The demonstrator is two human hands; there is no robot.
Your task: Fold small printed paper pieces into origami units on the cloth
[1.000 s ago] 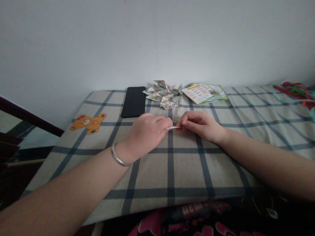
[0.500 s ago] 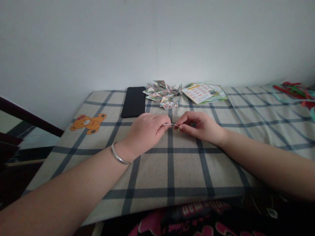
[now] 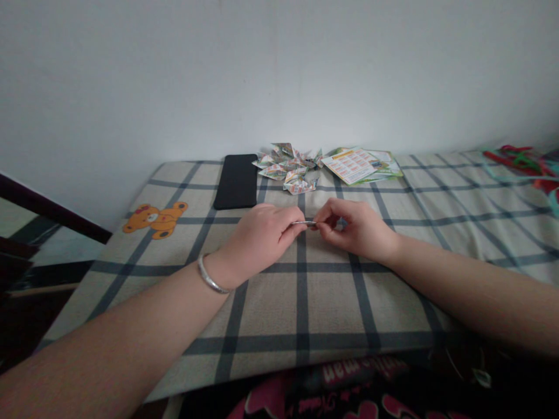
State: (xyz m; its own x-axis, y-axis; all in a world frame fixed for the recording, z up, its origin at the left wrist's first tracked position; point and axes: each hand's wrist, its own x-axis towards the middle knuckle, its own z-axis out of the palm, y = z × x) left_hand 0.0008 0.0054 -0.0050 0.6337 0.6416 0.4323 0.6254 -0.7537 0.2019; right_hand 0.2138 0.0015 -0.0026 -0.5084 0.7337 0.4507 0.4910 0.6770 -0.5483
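Observation:
Between my two hands a thin piece of printed paper is stretched, seen almost edge-on. My left hand, with a silver bangle at the wrist, pinches its left end between thumb and fingers. The thumb and fingertips of my right hand close on the other end. Most of the paper's face is hidden by the fingers. Just beyond the hands lie several folded paper pieces with colourful print, in a loose cluster.
A black phone-like slab lies left of the folded pieces, and an orange bear cutout farther left. Printed flyers are stacked at the back. Red and green strips lie far right on the checked tablecloth, against the wall.
The paper between my fingers has gone from slightly bowed to nearly flat, and its green corner under the right thumb no longer shows. Both hands stay in almost the same place.

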